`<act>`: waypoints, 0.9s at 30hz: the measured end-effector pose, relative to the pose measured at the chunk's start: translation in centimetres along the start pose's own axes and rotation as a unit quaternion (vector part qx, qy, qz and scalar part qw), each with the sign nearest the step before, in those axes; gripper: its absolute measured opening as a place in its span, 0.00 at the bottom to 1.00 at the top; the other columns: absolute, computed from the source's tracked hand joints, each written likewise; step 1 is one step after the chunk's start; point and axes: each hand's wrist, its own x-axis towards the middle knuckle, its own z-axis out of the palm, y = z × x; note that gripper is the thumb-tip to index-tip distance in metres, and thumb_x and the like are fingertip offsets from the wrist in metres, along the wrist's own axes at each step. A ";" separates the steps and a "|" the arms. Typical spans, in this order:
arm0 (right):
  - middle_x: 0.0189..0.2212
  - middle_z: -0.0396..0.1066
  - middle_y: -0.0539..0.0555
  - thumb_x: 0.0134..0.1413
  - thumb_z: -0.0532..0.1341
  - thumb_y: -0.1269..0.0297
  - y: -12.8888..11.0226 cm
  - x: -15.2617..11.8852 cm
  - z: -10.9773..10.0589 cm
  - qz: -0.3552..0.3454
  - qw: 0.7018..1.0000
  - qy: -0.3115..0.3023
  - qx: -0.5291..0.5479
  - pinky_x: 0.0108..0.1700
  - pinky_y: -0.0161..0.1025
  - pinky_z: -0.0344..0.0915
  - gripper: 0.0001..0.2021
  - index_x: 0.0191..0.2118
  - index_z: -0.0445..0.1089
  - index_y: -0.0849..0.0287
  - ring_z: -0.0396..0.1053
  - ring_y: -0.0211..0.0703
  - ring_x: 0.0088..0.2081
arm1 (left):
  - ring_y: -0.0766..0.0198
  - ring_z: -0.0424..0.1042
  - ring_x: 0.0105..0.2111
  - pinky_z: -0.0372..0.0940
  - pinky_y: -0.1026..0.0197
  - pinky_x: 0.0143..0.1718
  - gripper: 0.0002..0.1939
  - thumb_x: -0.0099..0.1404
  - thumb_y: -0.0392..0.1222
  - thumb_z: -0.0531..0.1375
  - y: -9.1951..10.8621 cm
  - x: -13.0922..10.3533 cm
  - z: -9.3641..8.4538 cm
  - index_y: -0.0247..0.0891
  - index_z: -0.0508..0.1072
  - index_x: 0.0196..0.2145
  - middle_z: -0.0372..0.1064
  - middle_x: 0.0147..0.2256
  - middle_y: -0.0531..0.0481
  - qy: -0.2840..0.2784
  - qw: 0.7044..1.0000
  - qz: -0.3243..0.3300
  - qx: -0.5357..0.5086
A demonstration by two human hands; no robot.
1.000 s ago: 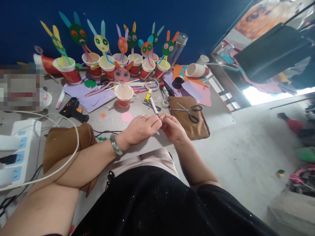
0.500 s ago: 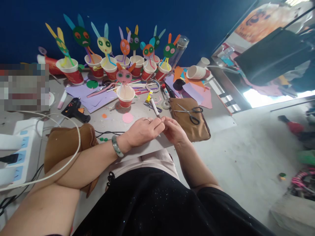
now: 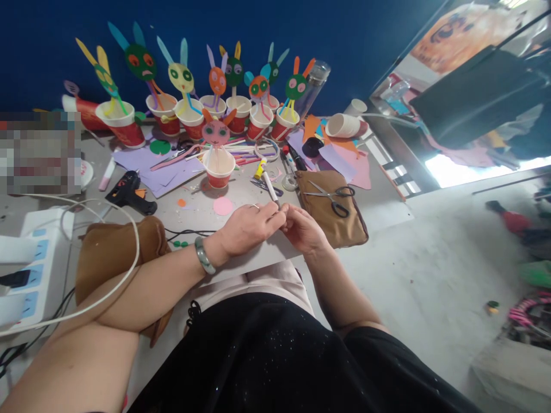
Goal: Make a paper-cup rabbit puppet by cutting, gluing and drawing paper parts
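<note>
My left hand (image 3: 252, 228), with a ring and a green stone bangle at the wrist, is closed with its fingertips pinched. Its fingertips meet those of my right hand (image 3: 305, 229), which is also closed, over the table's front edge. Whatever sits between the fingers is too small and too covered to name. Just beyond the fingertips is a white marker-like stick (image 3: 270, 187); I cannot tell whether the fingers touch its dark near end. A pink paper circle (image 3: 222, 206) lies left of the fingers. Behind it stands a paper cup (image 3: 218, 172) with a pink paper figure (image 3: 216, 132).
Several red and white cups with paper-eared figures line the blue wall (image 3: 370, 40). Scissors (image 3: 330, 198) lie on a brown pouch (image 3: 344, 223) at right. A black glue gun (image 3: 131, 192), purple paper (image 3: 178, 175), a power strip (image 3: 38, 258) and a looping white cable are at left.
Both hands stay together, with only a slight shift of the fingertips. The view has moved a little; the objects on the table keep their places.
</note>
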 end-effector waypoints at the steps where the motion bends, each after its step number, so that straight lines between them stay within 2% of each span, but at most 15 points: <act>1: 0.16 0.53 0.42 0.41 0.69 0.62 0.0 0.0 0.0 0.000 1.000 -0.001 0.000 0.27 0.35 0.48 0.13 0.22 0.62 0.56 0.50 0.32 0.21 | 0.61 0.72 0.32 0.61 0.60 0.29 0.17 0.77 0.33 0.45 0.0 0.0 0.0 0.36 0.74 0.47 0.72 0.36 0.44 0.008 1.000 0.014 0.004; 5: 0.16 0.52 0.42 0.40 0.70 0.62 -0.3 0.0 0.1 0.006 1.000 -0.003 0.002 0.26 0.35 0.47 0.14 0.21 0.62 0.56 0.50 0.32 0.22 | 0.62 0.74 0.34 0.61 0.60 0.30 0.18 0.76 0.31 0.45 0.1 0.1 -0.1 0.35 0.75 0.45 0.72 0.34 0.44 0.028 0.998 0.042 0.031; 9: 0.16 0.54 0.43 0.38 0.71 0.62 -0.7 0.1 0.2 0.008 1.000 -0.005 -0.008 0.26 0.34 0.48 0.15 0.20 0.62 0.56 0.50 0.32 0.21 | 0.60 0.73 0.32 0.59 0.59 0.27 0.15 0.75 0.32 0.49 0.0 0.0 0.2 0.35 0.75 0.43 0.71 0.33 0.45 0.028 0.998 0.035 0.032; 15: 0.15 0.58 0.43 0.40 0.71 0.58 -1.0 0.3 0.0 0.002 0.999 -0.018 -0.051 0.28 0.34 0.51 0.13 0.22 0.67 0.56 0.53 0.33 0.22 | 0.58 0.73 0.32 0.59 0.58 0.28 0.10 0.74 0.37 0.54 0.1 0.1 0.3 0.35 0.75 0.38 0.73 0.34 0.44 0.000 0.999 -0.024 -0.028; 18: 0.17 0.62 0.45 0.46 0.69 0.54 -1.2 1.4 -0.7 -0.064 0.985 0.017 -0.156 0.30 0.36 0.53 0.14 0.24 0.67 0.56 0.56 0.35 0.23 | 0.57 0.74 0.34 0.60 0.58 0.29 0.08 0.72 0.40 0.57 0.2 0.2 0.1 0.35 0.75 0.40 0.74 0.38 0.43 -0.030 0.992 -0.087 -0.081; 19: 0.19 0.64 0.46 0.48 0.68 0.53 -1.3 2.0 -0.9 -0.100 0.971 0.041 -0.214 0.31 0.37 0.54 0.13 0.25 0.68 0.56 0.57 0.36 0.24 | 0.56 0.75 0.35 0.60 0.58 0.29 0.08 0.71 0.40 0.57 0.3 0.3 0.1 0.35 0.75 0.40 0.75 0.39 0.43 -0.042 0.988 -0.109 -0.099; 21: 0.22 0.67 0.47 0.49 0.68 0.55 -1.3 3.5 -1.4 -0.172 0.918 0.090 -0.345 0.33 0.39 0.55 0.11 0.28 0.68 0.55 0.60 0.38 0.26 | 0.57 0.75 0.37 0.61 0.58 0.31 0.07 0.70 0.38 0.57 0.4 0.4 0.1 0.36 0.75 0.40 0.76 0.40 0.45 -0.068 0.979 -0.138 -0.135; 24: 0.30 0.71 0.52 0.48 0.66 0.61 -1.1 6.0 -1.8 -0.235 0.799 0.130 -0.537 0.40 0.42 0.57 0.07 0.32 0.69 0.55 0.64 0.44 0.33 | 0.57 0.74 0.38 0.62 0.57 0.33 0.07 0.68 0.37 0.56 0.5 0.3 0.5 0.38 0.74 0.39 0.76 0.40 0.46 -0.100 0.968 -0.147 -0.175; 27: 0.40 0.74 0.60 0.50 0.63 0.62 -1.0 7.9 -1.8 -0.220 0.686 0.124 -0.682 0.47 0.47 0.56 0.09 0.38 0.70 0.58 0.66 0.54 0.41 | 0.56 0.74 0.37 0.63 0.55 0.35 0.06 0.67 0.37 0.55 0.4 0.2 1.2 0.38 0.73 0.38 0.75 0.39 0.46 -0.129 0.964 -0.135 -0.188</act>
